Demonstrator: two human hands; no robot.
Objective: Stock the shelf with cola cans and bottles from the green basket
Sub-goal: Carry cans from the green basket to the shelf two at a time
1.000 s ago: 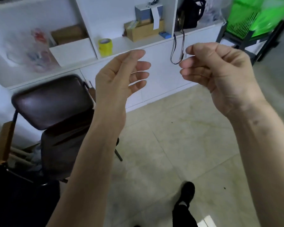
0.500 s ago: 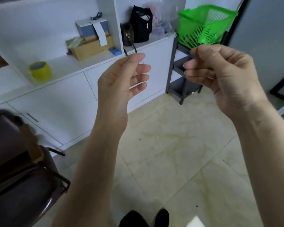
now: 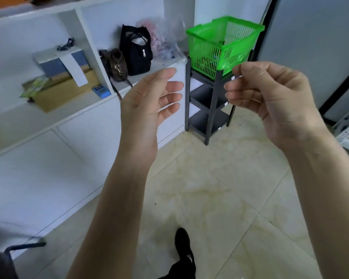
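left hand: fingers loosely spread, empty | right hand: fingers loosely curled, empty | basket: atop black rack, beyond hands, untouched

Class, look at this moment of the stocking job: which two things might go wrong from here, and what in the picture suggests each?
1. The green basket sits tilted atop the narrow black rack; reaching in might tip it.
2. Both the left hand and right hand are empty, and the basket's contents are barely visible, so a grab may fumble.
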